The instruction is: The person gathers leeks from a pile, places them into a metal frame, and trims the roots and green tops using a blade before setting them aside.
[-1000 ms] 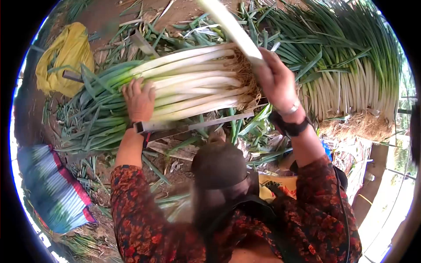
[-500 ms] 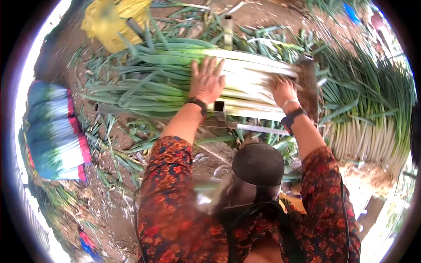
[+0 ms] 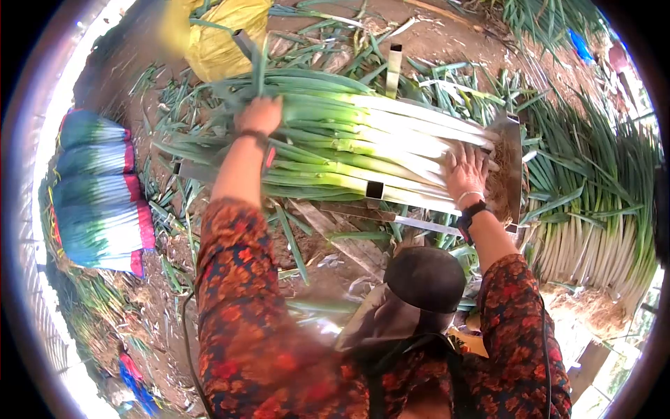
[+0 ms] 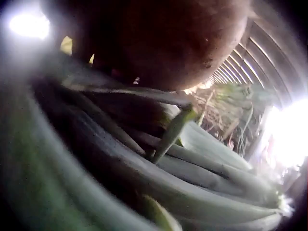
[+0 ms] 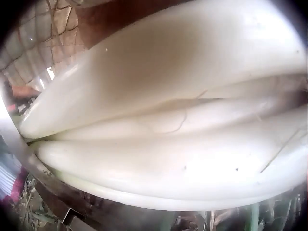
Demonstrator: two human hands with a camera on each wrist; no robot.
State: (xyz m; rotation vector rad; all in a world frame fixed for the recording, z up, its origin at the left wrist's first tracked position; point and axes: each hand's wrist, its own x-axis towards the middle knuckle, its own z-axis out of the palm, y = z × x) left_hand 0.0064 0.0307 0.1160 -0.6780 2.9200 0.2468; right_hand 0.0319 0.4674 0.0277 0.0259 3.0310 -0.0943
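A thick bundle of leeks [image 3: 405, 140] lies across a metal frame, white stalks and roots to the right, green leaves to the left. My left hand [image 3: 259, 115] grips the green leaves with curled fingers, one leaf rising just beyond it. In the left wrist view, the dark underside of this hand [image 4: 173, 38] covers several leaves [image 4: 144, 173]. My right hand [image 3: 466, 173] rests on the white stalks near the root end, its fingers straight. White stalks [image 5: 159, 159] fill the right wrist view.
The frame has upright metal posts [image 3: 375, 190] and an end plate [image 3: 515, 167] by the roots. More leeks [image 3: 586, 230] lie at right. Packed bundles [image 3: 105, 195] stand at left, a yellow sack [image 3: 227, 42] behind. A person in a dark cap [image 3: 424, 279] is at the bottom.
A leek stalk held up in my right hand earlier is no longer there; that hand now lies on the bundle. My left hand has moved left, from the stalks onto the leaves, its fingers curling.
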